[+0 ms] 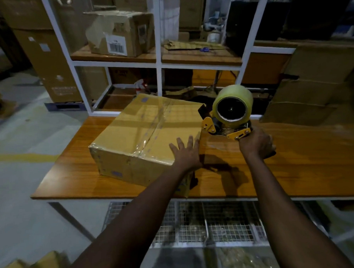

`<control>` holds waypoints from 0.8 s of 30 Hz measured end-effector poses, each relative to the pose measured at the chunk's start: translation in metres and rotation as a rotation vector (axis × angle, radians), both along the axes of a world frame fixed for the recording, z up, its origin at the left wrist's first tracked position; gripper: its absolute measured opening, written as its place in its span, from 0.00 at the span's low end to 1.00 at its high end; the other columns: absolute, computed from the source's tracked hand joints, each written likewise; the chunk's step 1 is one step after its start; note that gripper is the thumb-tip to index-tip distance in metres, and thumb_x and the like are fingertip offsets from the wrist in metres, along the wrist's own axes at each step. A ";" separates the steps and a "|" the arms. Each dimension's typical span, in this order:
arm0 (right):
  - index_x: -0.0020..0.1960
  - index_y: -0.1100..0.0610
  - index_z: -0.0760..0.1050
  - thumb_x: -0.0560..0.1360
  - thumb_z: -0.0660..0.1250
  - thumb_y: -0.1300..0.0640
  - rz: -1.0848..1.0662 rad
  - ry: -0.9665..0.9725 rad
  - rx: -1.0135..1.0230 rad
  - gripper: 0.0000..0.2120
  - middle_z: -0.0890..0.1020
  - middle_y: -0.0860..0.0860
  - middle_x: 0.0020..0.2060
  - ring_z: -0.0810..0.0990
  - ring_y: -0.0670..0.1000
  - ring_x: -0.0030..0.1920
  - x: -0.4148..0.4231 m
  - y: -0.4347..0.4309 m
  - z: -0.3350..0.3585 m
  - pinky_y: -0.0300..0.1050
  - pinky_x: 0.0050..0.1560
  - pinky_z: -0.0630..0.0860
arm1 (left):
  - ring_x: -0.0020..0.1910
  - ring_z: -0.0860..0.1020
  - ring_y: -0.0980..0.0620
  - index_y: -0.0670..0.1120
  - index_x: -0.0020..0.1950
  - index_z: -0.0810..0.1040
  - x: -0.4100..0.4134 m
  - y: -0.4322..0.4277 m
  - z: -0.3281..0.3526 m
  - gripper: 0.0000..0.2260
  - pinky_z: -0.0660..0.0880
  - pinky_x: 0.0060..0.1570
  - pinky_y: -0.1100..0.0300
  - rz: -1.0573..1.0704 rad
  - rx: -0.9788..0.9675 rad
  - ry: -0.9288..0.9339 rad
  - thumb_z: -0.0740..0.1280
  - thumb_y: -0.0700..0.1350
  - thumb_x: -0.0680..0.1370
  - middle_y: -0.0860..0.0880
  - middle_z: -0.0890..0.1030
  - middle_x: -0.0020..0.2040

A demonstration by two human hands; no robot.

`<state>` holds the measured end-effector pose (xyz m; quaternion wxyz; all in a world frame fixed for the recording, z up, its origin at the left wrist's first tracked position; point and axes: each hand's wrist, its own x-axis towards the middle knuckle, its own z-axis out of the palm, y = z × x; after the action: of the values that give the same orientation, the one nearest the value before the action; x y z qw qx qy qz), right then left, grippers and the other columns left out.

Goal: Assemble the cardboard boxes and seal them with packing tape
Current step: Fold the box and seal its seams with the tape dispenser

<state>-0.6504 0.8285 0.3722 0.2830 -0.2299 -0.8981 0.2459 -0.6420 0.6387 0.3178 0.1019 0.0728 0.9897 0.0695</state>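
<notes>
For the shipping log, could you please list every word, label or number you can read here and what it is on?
Nothing reads clearly.
On the shelf box, the barcode label: print too blurred.
On the tape dispenser: small lettering, too small.
On the cardboard box on the table: blue marks, blurred.
On the tall carton at left: pale print, unreadable.

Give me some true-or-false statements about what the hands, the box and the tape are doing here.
1. The left hand lies flat on the cardboard box. True.
2. The right hand holds scissors. False: it grips the tape dispenser.
3. Clear tape already runs along the box's top seam. True.
4. The box sits on the floor. False: it rests on the wooden table.
</notes>
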 end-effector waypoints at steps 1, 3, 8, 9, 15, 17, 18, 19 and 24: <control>0.46 0.53 0.81 0.76 0.68 0.51 -0.001 -0.002 0.009 0.06 0.82 0.56 0.51 0.74 0.64 0.60 -0.003 0.005 0.001 0.58 0.57 0.67 | 0.77 0.39 0.30 0.48 0.81 0.40 -0.001 0.002 0.000 0.46 0.41 0.68 0.25 -0.006 -0.001 -0.006 0.62 0.67 0.76 0.46 0.38 0.81; 0.44 0.53 0.81 0.75 0.69 0.50 0.011 -0.008 0.001 0.07 0.82 0.55 0.49 0.74 0.64 0.59 -0.011 0.011 0.001 0.58 0.56 0.67 | 0.77 0.40 0.31 0.48 0.81 0.40 0.000 -0.001 0.002 0.41 0.42 0.68 0.25 -0.037 -0.023 -0.026 0.62 0.61 0.79 0.47 0.39 0.81; 0.42 0.53 0.81 0.74 0.70 0.48 0.068 -0.001 -0.045 0.08 0.83 0.54 0.47 0.76 0.62 0.56 -0.023 -0.007 0.000 0.57 0.55 0.67 | 0.78 0.41 0.35 0.47 0.81 0.38 0.030 -0.035 0.007 0.38 0.48 0.71 0.28 -0.189 -0.149 -0.043 0.61 0.50 0.82 0.50 0.37 0.81; 0.42 0.53 0.81 0.74 0.70 0.48 0.093 0.005 -0.054 0.08 0.83 0.53 0.47 0.76 0.62 0.57 -0.026 -0.013 0.000 0.57 0.55 0.67 | 0.79 0.42 0.36 0.48 0.81 0.38 0.039 -0.049 0.008 0.40 0.50 0.71 0.29 -0.228 -0.170 -0.029 0.63 0.50 0.81 0.50 0.37 0.81; 0.42 0.53 0.80 0.76 0.65 0.49 0.247 0.002 -0.088 0.09 0.82 0.55 0.48 0.76 0.63 0.56 -0.032 -0.067 0.005 0.59 0.57 0.68 | 0.79 0.51 0.43 0.52 0.81 0.41 0.105 -0.151 0.003 0.45 0.53 0.73 0.37 -0.310 -0.287 0.100 0.70 0.53 0.76 0.52 0.45 0.82; 0.45 0.52 0.81 0.77 0.67 0.51 0.267 -0.005 -0.075 0.07 0.82 0.55 0.49 0.76 0.63 0.56 -0.032 -0.083 0.006 0.58 0.56 0.68 | 0.78 0.55 0.43 0.53 0.79 0.39 0.127 -0.186 0.001 0.46 0.54 0.73 0.38 -0.247 -0.349 0.157 0.71 0.53 0.75 0.50 0.51 0.81; 0.46 0.52 0.81 0.76 0.67 0.50 0.282 -0.007 -0.073 0.07 0.82 0.55 0.49 0.76 0.63 0.56 -0.031 -0.089 0.007 0.58 0.56 0.68 | 0.78 0.55 0.43 0.53 0.79 0.37 0.137 -0.203 0.001 0.46 0.54 0.73 0.39 -0.188 -0.387 0.170 0.70 0.54 0.76 0.49 0.55 0.81; 0.47 0.52 0.82 0.76 0.66 0.50 0.296 -0.003 -0.070 0.08 0.82 0.55 0.49 0.76 0.63 0.56 -0.032 -0.094 0.006 0.58 0.56 0.68 | 0.79 0.54 0.42 0.53 0.80 0.38 0.146 -0.219 0.001 0.45 0.53 0.73 0.39 -0.113 -0.418 0.175 0.69 0.56 0.76 0.48 0.56 0.81; 0.49 0.52 0.82 0.78 0.65 0.48 0.313 -0.012 -0.091 0.10 0.82 0.56 0.51 0.74 0.64 0.58 -0.028 -0.104 0.009 0.57 0.55 0.67 | 0.79 0.41 0.38 0.48 0.81 0.52 0.170 -0.267 -0.004 0.41 0.46 0.71 0.30 0.409 -0.450 0.145 0.56 0.71 0.76 0.49 0.49 0.82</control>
<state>-0.6781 0.7245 0.3810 0.2250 -0.1014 -0.9126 0.3261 -0.4724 0.3722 0.3139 0.0283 -0.1476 0.9790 -0.1377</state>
